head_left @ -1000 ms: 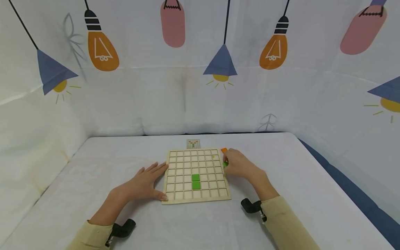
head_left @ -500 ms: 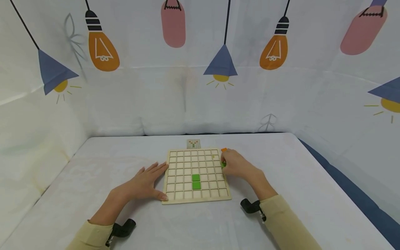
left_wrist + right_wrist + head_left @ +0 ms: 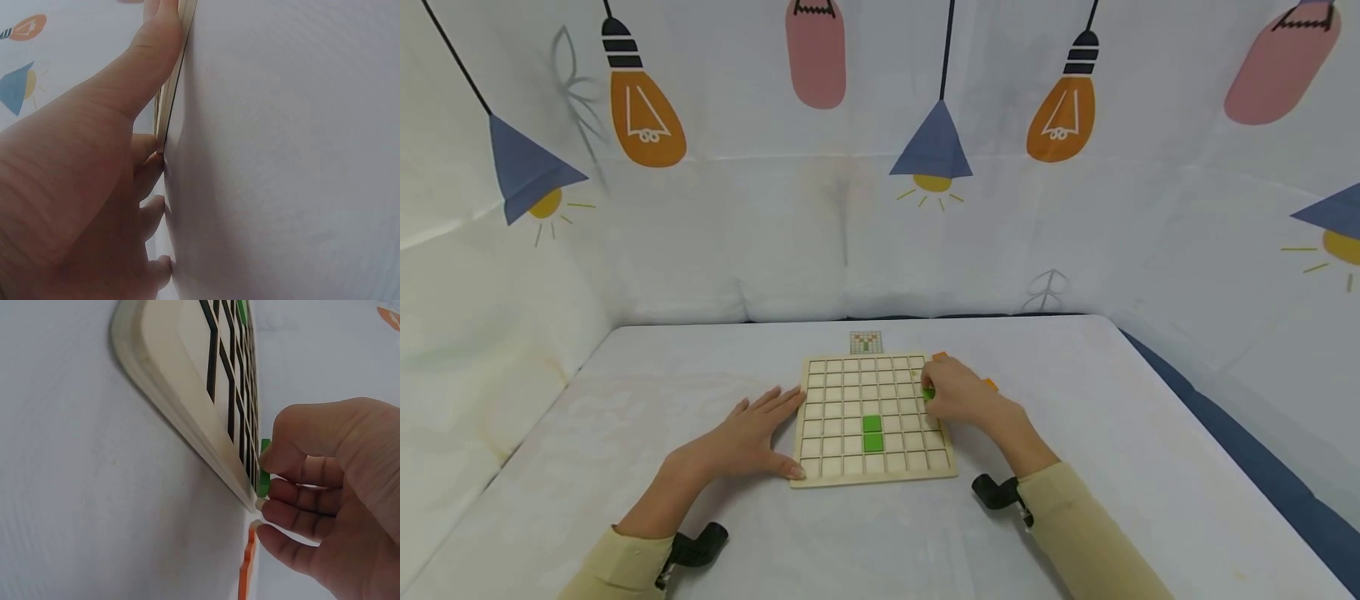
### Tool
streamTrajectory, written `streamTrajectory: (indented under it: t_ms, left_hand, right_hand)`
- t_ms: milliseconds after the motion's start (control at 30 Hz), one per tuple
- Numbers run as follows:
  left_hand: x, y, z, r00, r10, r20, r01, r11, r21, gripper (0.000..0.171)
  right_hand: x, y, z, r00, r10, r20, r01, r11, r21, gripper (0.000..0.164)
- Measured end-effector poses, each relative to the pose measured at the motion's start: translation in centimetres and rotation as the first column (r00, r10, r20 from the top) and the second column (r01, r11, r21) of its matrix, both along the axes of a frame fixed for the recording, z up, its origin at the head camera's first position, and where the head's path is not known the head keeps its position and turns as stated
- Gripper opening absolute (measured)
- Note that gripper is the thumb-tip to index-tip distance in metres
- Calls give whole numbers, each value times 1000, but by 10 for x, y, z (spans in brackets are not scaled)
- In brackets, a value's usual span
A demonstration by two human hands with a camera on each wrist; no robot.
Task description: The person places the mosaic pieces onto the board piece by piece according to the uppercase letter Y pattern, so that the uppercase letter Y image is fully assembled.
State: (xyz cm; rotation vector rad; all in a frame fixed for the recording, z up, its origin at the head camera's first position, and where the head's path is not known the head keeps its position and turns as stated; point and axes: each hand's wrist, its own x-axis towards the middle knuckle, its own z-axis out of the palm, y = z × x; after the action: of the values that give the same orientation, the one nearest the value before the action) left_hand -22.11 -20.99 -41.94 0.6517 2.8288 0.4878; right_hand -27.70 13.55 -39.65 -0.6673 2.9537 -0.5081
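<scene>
A wooden grid board (image 3: 842, 481) lies on the table, with two green square tiles (image 3: 872, 442) in neighbouring cells of one column. My left hand (image 3: 737, 446) rests spread along the board's left side, its thumb at the near left corner. In the left wrist view the thumb (image 3: 150, 59) lies along the board's edge. My right hand (image 3: 962, 392) is over the board's right edge, pinching another green tile (image 3: 265, 481) between thumb and fingers. In the right wrist view that tile is held on edge, close over the board.
Orange pieces (image 3: 991, 384) lie on the table to the right, partly hidden by the right hand; one orange piece (image 3: 247, 565) shows below the fingers. A small card with a printed grid pattern (image 3: 866, 342) lies behind the board. A white curtain (image 3: 737, 233) hangs beyond the table.
The right hand has moved slightly left with the green tile, from beside the board to over its right edge. An orange piece has come into sight behind that hand. The left hand stays put.
</scene>
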Motion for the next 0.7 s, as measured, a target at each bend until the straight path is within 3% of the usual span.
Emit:
streamTrajectory:
  t_ms: [700]
  left_hand:
    - [-1,-1,-2,1000,-6,-9,6,1000,3,119]
  right_hand:
    - [2,-19,-2,998,18,67,-17,1000,-9,18]
